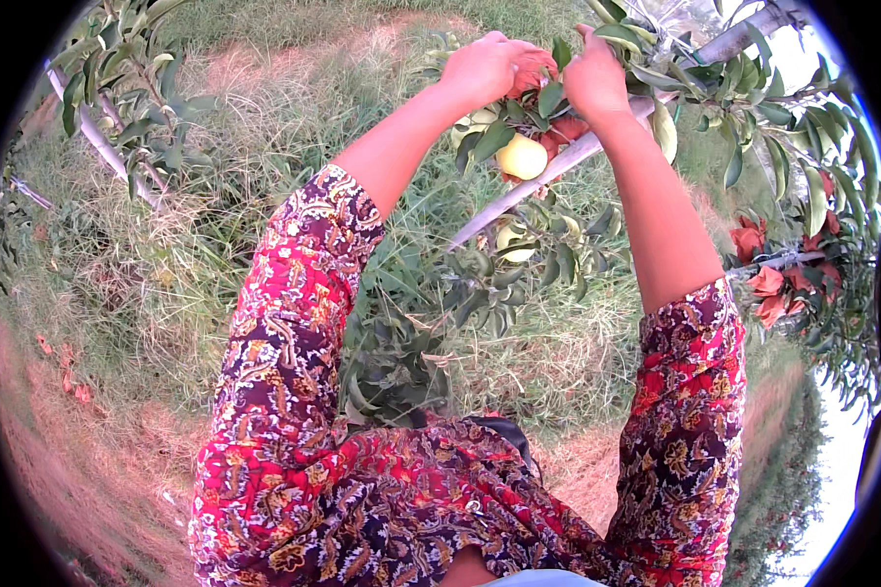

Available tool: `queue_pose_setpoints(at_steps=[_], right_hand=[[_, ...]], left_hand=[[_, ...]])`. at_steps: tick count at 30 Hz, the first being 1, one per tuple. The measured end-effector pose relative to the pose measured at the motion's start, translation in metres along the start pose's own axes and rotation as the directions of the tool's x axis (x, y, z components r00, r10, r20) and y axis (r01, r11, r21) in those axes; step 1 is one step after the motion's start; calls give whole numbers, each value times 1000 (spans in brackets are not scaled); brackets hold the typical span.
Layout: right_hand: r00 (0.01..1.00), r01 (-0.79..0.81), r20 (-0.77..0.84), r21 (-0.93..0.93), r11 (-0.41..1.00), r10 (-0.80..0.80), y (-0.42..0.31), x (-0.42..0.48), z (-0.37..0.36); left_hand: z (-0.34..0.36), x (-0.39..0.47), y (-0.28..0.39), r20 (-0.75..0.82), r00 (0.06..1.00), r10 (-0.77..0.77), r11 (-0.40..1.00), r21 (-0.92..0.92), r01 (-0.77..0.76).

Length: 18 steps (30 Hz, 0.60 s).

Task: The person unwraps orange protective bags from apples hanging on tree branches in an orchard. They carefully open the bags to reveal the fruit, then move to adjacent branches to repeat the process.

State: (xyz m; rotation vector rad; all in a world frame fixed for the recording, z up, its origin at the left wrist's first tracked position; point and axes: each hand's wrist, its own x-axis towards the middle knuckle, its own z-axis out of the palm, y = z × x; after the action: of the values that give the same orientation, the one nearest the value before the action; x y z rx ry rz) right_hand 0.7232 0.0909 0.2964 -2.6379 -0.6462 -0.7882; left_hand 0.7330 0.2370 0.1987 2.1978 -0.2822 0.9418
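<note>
Both arms reach up to a leafy apple tree branch at the top of the view. My left hand is at a crumpled red paper wrapping beside the leaves; its fingertips are partly hidden, so its grip is unclear. Just to the right, my right hand is raised among the leaves with bent fingers, and what it touches cannot be told. Below the hands a pale yellow apple hangs next to more red paper and a grey branch. Another yellow-green apple hangs lower, partly behind leaves.
A thick grey limb crosses the upper right. Red paper wrappings hang among leaves at the right. A thin trunk or branch leans at the upper left. Tall grass covers the ground, and leafy shoots stand close to the body.
</note>
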Motion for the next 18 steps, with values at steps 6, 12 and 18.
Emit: queue_pose_setpoints(at_steps=[6, 12, 18], right_hand=[[996, -83, -26, -49, 995, 82, -13, 4, 5], [918, -154, 320, -255, 955, 234, 3, -8, 4], [891, -202, 344, -285, 937, 297, 12, 7, 21]], left_hand=[[-3, 13, 16, 157, 986, 54, 998, 18, -57], [10, 10, 19, 51, 996, 78, 996, 29, -80], [15, 15, 9, 28, 988, 149, 989, 10, -149]])
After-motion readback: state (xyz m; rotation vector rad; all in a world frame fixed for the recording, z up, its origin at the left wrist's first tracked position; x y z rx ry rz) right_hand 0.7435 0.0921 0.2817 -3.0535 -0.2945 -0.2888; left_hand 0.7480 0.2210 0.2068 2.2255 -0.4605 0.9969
